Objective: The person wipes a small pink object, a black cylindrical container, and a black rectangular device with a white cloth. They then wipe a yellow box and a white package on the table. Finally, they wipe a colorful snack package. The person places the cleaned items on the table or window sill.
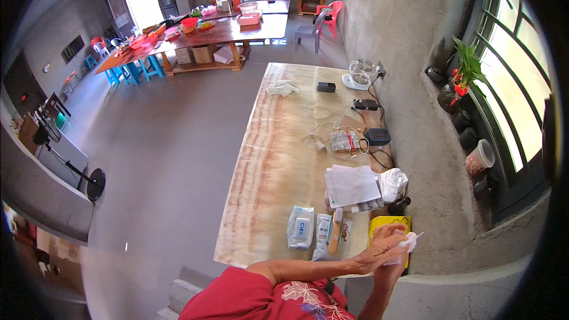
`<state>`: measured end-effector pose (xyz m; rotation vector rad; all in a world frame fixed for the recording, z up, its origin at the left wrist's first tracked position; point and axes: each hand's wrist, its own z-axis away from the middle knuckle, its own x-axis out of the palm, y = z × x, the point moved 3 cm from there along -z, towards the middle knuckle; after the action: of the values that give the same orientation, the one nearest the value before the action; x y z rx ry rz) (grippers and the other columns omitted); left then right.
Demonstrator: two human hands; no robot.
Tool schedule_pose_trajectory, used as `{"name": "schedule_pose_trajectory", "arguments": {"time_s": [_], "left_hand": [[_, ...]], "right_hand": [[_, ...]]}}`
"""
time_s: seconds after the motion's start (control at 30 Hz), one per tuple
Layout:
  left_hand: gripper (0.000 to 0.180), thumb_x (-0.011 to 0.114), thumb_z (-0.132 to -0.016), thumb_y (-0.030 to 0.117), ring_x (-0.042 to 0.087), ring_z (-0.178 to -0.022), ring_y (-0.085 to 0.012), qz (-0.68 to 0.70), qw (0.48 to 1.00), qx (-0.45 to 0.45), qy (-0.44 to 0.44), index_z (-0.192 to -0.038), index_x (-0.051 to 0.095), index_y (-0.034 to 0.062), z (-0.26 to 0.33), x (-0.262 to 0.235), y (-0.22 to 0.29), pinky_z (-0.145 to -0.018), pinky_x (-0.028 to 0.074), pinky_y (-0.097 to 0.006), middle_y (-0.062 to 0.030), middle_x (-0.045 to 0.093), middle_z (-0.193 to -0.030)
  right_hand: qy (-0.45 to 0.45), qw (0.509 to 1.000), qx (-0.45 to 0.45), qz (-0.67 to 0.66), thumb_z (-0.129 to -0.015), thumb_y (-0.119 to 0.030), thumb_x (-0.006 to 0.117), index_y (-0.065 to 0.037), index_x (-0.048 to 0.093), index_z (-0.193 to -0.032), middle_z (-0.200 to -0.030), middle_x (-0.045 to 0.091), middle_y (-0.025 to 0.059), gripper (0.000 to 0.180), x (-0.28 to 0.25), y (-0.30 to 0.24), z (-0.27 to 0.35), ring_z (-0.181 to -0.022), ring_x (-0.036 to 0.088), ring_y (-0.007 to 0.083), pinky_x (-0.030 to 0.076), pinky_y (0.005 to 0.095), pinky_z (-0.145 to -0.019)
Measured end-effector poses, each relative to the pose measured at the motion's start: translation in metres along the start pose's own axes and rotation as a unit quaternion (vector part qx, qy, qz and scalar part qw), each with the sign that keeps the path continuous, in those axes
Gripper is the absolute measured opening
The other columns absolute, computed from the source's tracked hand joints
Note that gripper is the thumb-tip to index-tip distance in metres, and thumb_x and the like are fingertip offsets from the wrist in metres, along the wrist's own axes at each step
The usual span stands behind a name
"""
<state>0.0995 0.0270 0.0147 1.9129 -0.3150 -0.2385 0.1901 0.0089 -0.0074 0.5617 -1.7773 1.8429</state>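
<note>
My left hand (381, 249) reaches across from the left, its fingers bent over a small pale, see-through bottle with a white top (410, 240) and a thin nozzle pointing right. From below, my right hand (390, 271) is closed around the lower part of the same bottle; its fingers are partly hidden. Both hands are held over a yellow box (382, 223) at the table's near right corner. Left of them lie a brush with a wooden handle (335, 238), a white-and-blue slim packet (322, 232) and a pack of wipes (301, 229).
On the marbled table (261, 160) are stacked papers (352, 185), a white cloth (393, 184), tangled cables (323, 142), a black adapter (377, 137) and a glass jug on a white base (360, 74). A windowsill with potted plants (468, 71) runs along the right. A standing fan (71, 169) is at left.
</note>
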Motion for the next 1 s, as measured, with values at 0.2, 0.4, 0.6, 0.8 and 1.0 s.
{"name": "schedule_pose_trajectory", "arguments": {"time_s": [0.2,0.4,0.6,0.8,1.0], "left_hand": [[0.032,0.046,-0.090,0.029,0.031,-0.122,-0.0260,-0.025,0.998,-0.005,0.050,-0.111,0.056,0.0070,-0.009,-0.018,-0.008,-0.102,0.021,-0.038,-0.0106,0.042,-0.126],[0.030,0.044,-0.092,0.025,0.034,-0.119,-0.0252,0.087,0.995,-0.052,-0.023,-0.112,0.053,0.0053,-0.013,-0.027,-0.003,-0.102,0.024,-0.035,-0.0111,0.046,-0.121],[0.031,0.045,-0.090,0.020,0.044,-0.114,-0.0291,-0.059,0.995,0.080,-0.001,-0.116,0.050,0.0048,-0.005,-0.002,0.011,-0.098,0.027,-0.039,-0.0132,0.050,-0.117],[0.027,0.041,-0.094,0.026,0.049,-0.092,-0.0180,-0.005,0.993,-0.114,0.018,-0.108,0.052,0.0067,-0.003,-0.019,-0.033,-0.079,0.038,-0.031,-0.0080,0.054,-0.103],[0.023,0.043,-0.095,0.027,0.056,-0.081,-0.0130,0.302,0.933,-0.167,0.104,-0.102,0.054,0.0080,-0.012,-0.045,-0.040,-0.071,0.048,-0.029,-0.0040,0.059,-0.091]], "right_hand": [[-0.007,0.904,-0.119,0.410,-0.093,-0.033,0.045,-0.002,0.043,-0.124,-0.116,0.047,0.0116,0.043,0.004,-0.004,0.024,-0.100,0.052,0.0208,0.042,0.0336,-0.089],[0.035,0.944,-0.022,0.326,-0.091,-0.030,0.047,0.002,0.053,-0.110,-0.101,0.057,0.0099,0.037,-0.019,-0.011,0.041,-0.087,0.058,0.0208,0.046,0.0312,-0.073],[0.060,0.996,0.045,0.044,-0.094,-0.034,0.042,0.002,0.045,-0.121,-0.110,0.054,0.0105,0.045,0.003,-0.002,0.029,-0.099,0.056,0.0199,0.047,0.0319,-0.082],[0.077,0.956,0.103,0.262,-0.091,-0.018,0.047,0.003,0.053,-0.113,-0.102,0.059,0.0098,0.031,0.024,-0.018,0.046,-0.090,0.058,0.0180,0.047,0.0282,-0.078],[0.099,0.980,-0.010,0.173,-0.089,-0.009,0.050,-0.006,0.042,-0.126,-0.105,0.057,0.0100,0.039,0.004,-0.029,0.024,-0.087,0.057,0.0167,0.048,0.0295,-0.076]]}}
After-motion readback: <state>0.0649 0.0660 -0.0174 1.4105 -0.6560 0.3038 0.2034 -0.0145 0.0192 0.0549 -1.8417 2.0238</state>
